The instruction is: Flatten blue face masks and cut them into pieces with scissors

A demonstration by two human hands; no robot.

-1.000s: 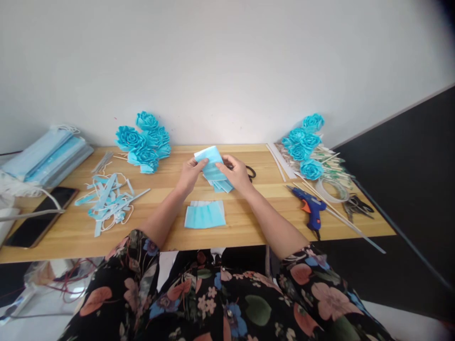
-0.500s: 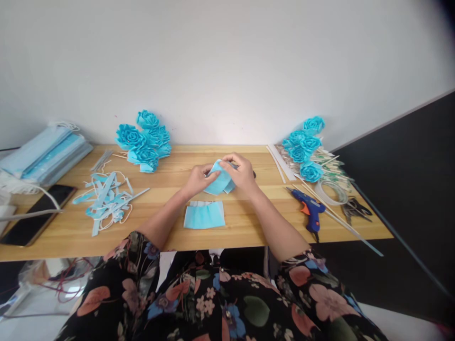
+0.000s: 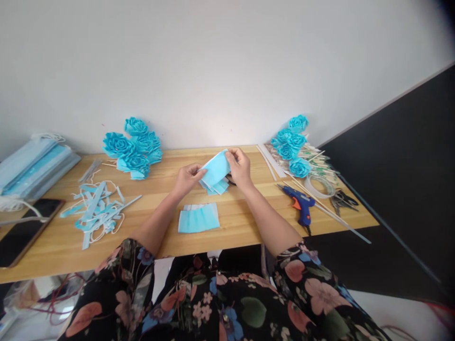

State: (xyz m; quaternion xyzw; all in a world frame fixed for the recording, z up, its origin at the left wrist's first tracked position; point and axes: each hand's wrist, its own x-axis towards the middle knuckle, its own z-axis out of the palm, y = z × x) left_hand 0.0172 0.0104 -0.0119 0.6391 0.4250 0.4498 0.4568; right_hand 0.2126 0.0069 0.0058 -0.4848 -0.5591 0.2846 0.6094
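A blue and white piece of face mask fabric [image 3: 215,169] is stretched between my hands above the table. My left hand [image 3: 188,179] pinches its lower left corner, and my right hand [image 3: 239,166] grips the upper right end. Under it lie more cut blue pieces [image 3: 217,188], partly covered. A dark tool handle [image 3: 231,180] shows beside my right hand, mostly hidden. Closer to me, a small stack of blue mask pieces [image 3: 199,218] rests flat on the wood.
Blue fabric roses [image 3: 137,147] stand back left, others [image 3: 291,142] back right. Strips and ear loops [image 3: 97,210], a phone [image 3: 26,229] and whole masks [image 3: 33,166] lie left. On the right are a blue glue gun [image 3: 300,203], sticks, a tape roll [image 3: 320,186] and pliers [image 3: 343,201].
The fabric piece, bunched between my fingers before, is now spread out and pulled taut. My hands have moved apart, and the whole view has turned slightly.
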